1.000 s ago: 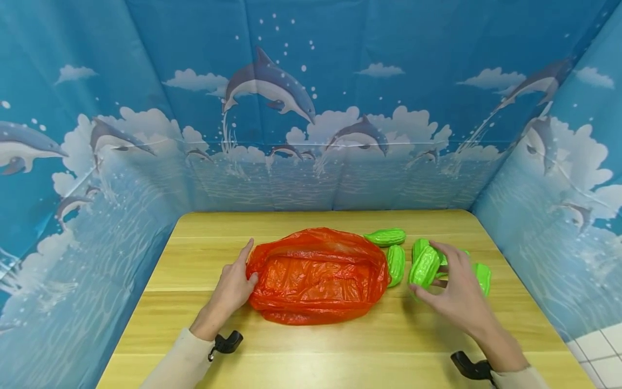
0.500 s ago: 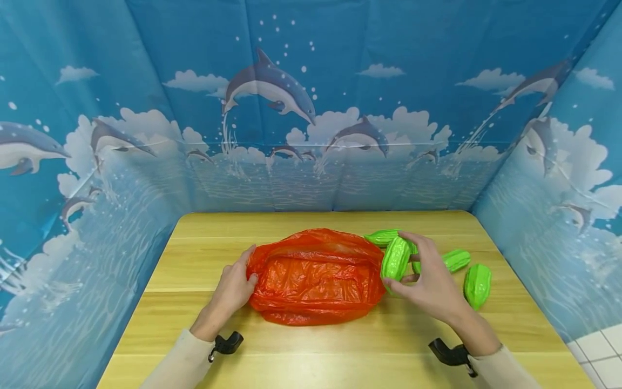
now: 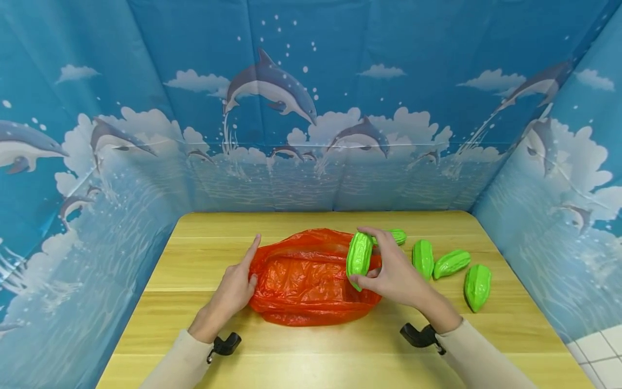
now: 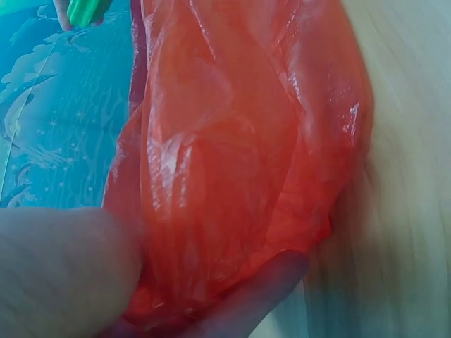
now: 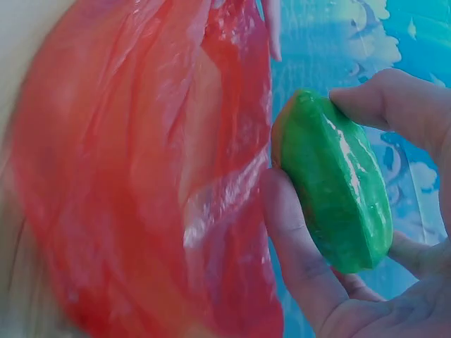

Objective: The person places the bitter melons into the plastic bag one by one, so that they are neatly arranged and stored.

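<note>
A bright green, ridged toy bitter melon [image 3: 359,260] is upright over the right part of an open red plastic bag [image 3: 311,283]. My right hand [image 3: 394,273] grips it between thumb and fingers; the right wrist view shows the fingers around the bitter melon [image 5: 338,186], beside the bag's wall [image 5: 155,176]. At the bag's left side is my left hand [image 3: 232,283], index finger pointing forward along the rim. In the left wrist view, thumb and a finger hold the bag's film [image 4: 218,176] between them.
Several more green bitter melons lie on the wooden table [image 3: 311,356] right of the bag, among them a bitter melon [image 3: 423,259] and another bitter melon [image 3: 478,287] farthest right. One at the back [image 3: 397,236] is partly hidden by my right hand. A dolphin-print curtain [image 3: 330,178] encloses the table.
My right hand has carried the bitter melon leftward from the group on the right to over the bag. My left hand stays at the bag's left side, its index finger now straighter.
</note>
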`<state>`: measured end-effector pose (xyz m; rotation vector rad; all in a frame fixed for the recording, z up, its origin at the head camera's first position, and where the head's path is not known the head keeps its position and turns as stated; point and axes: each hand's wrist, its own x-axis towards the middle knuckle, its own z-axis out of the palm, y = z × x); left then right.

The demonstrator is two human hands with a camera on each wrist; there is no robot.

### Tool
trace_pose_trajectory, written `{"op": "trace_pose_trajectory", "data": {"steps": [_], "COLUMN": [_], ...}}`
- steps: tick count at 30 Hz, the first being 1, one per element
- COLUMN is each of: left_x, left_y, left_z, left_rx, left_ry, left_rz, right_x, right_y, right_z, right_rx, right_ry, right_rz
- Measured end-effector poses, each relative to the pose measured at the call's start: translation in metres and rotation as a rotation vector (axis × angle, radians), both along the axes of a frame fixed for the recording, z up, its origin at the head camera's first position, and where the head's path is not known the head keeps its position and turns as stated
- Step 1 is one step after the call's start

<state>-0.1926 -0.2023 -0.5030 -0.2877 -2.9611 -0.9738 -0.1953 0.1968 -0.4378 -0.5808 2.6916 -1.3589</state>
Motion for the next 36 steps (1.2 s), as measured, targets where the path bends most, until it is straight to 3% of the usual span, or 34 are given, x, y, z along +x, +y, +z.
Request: {"op": "trace_pose_trajectory", "data": {"steps": [5,14,24,36], "left_x": [0.0,0.001,0.0,0.0], "left_y": [-0.001,-0.001,0.001,0.004], "left_z": [0.001,0.003,0.005,0.006], "left_rx": [-0.004,-0.048,-0.029,-0.036], "left_ry": [0.022,0.074,-0.007,-0.011], "left_rz": [-0.055,-0.119,-0.097,-0.085], "right_x": [-0.011,-0.027,-0.046,-0.06], "right_y": [-0.017,-0.044,-0.07,-0.106], "right_z": [0.001,0.001,-0.002,-0.007], "right_rx": [0.003,0.108,0.149,0.159], "right_ry": [-0.036,0.016,-0.068,-0.16], "right_rz": [0.064,0.136,0.223,0.347]}}
